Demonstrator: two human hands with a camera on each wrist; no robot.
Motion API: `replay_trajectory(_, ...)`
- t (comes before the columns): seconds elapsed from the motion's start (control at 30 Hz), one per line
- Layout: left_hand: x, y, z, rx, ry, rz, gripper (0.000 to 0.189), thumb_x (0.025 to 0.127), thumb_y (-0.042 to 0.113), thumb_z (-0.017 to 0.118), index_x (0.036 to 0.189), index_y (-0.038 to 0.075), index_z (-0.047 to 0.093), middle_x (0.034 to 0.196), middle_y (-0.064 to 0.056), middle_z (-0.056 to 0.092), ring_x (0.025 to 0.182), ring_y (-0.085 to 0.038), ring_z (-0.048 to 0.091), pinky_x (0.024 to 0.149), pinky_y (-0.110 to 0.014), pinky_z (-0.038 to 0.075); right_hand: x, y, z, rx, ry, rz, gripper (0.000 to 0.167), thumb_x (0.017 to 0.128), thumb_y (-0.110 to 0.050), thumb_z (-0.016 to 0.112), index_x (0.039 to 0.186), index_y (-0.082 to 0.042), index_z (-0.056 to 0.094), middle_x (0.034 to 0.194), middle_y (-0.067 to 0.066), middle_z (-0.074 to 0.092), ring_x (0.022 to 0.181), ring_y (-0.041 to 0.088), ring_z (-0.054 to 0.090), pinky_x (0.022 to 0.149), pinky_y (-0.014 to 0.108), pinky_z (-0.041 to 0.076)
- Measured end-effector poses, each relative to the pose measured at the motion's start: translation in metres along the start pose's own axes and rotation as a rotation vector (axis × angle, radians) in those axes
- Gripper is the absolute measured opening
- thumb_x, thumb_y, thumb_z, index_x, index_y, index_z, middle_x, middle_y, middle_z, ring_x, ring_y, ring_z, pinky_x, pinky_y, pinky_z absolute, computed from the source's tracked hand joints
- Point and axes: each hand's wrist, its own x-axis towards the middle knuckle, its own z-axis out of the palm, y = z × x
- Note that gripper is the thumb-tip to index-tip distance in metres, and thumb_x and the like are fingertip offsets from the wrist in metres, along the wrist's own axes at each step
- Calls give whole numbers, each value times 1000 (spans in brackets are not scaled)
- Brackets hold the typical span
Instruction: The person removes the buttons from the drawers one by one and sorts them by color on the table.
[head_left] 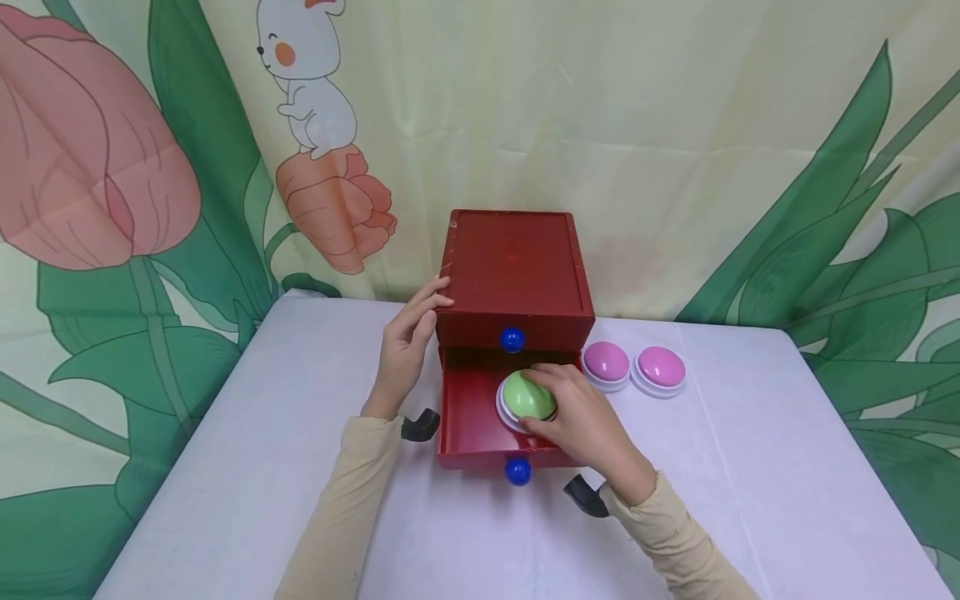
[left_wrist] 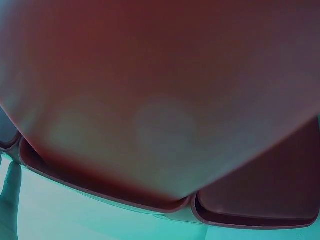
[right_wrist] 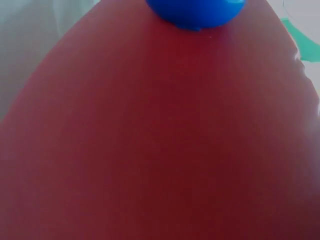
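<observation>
A small red two-drawer cabinet (head_left: 513, 262) stands on the table, its lower drawer (head_left: 468, 417) pulled out. My left hand (head_left: 405, 350) rests against the cabinet's left side, fingertips at the top edge, fingers fairly straight. Over the lower drawer, my right hand (head_left: 581, 408) grips a round button with a green dome (head_left: 525, 394) and a white base, thumb at the near side and fingers at the far side. Whether the base touches the drawer floor I cannot tell. The right wrist view is filled by the red drawer front (right_wrist: 165, 125) and its blue knob (right_wrist: 197, 11).
Two pink-domed buttons (head_left: 607, 362) (head_left: 661, 367) with white bases sit right of the cabinet. Another blue knob (head_left: 512, 340) marks the upper drawer, which is closed. A patterned curtain (head_left: 637, 167) hangs behind the white table (head_left: 750, 467). A large blurred surface fills most of the left wrist view.
</observation>
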Motion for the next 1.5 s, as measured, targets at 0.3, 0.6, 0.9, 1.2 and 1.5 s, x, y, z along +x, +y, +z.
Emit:
replay_trajectory(0.3, 1, 13, 3, 10, 2, -39, 28, 100, -1, 45, 121, -4, 63, 147, -13, 51, 145, -23, 37, 116, -38, 36, -2, 3, 0, 81, 67, -26, 62, 68, -21, 90, 123, -4, 69, 127, 12, 64, 112, 28, 56, 84, 40, 58)
replay_trajectory(0.6, 3, 27, 4, 3, -1, -32, 27, 100, -1, 45, 120, -7, 62, 146, -18, 51, 144, -26, 39, 115, -37, 39, -7, 4, -8, 132, 135, -44, 63, 69, -20, 90, 127, -7, 68, 131, 12, 61, 117, 30, 56, 84, 44, 59)
replay_trajectory(0.9, 2, 25, 3, -7, 0, -25, 27, 100, -1, 45, 120, -7, 62, 147, -18, 50, 144, -27, 38, 115, -36, 39, -18, 2, -25, 163, 173, -48, 63, 70, -17, 89, 128, -7, 67, 134, 13, 60, 120, 33, 56, 83, 47, 60)
replay_trajectory(1.2, 1, 23, 3, -7, -2, -34, 27, 100, -1, 45, 121, -7, 62, 147, -17, 50, 144, -25, 39, 115, -36, 38, -30, 8, -38, 161, 267, -102, 61, 68, -11, 90, 125, -6, 68, 132, 12, 62, 120, 31, 57, 84, 47, 59)
replay_trajectory(1.5, 1, 25, 4, -6, -8, -47, 28, 101, -1, 44, 121, -7, 62, 148, -16, 50, 144, -22, 39, 114, -35, 40, -39, 17, -48, 127, 348, -106, 59, 67, -8, 90, 124, -9, 70, 128, 9, 64, 116, 25, 58, 89, 8, 47)
